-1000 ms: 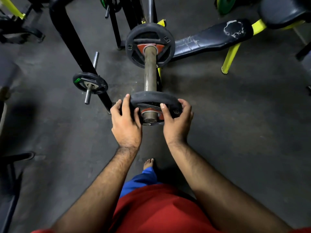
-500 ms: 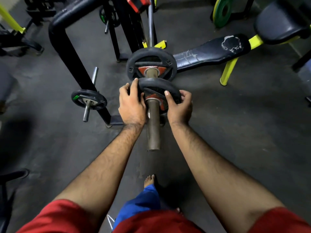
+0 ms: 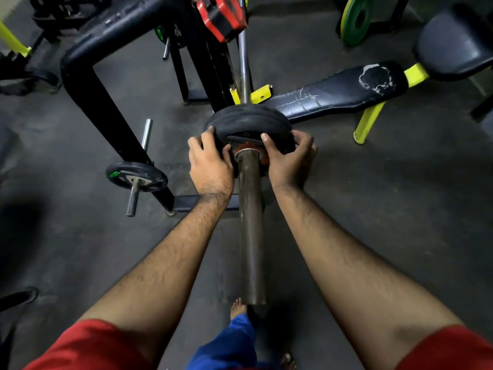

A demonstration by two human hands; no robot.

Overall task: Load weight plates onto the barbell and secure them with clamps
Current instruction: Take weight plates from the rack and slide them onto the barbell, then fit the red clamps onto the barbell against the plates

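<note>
Gripping the black weight plate (image 3: pixel 248 121) from both sides, the person held it far down the barbell sleeve (image 3: pixel 250 222).

Left hand (image 3: pixel 210 164) curled its fingers (image 3: pixel 206 136) over the plate's left edge, thumb on its face; right hand (image 3: pixel 289 158) wrapped the right edge, thumb (image 3: pixel 268 141) pressed just beside the red hub (image 3: pixel 262 158). Between both hands the bare sleeve ran back toward the person's foot (image 3: pixel 237 307).

Black plates (image 3: pixel 246 121) stacked flush on barbell sleeve (image 3: pixel 250 228), no clamp.
</note>
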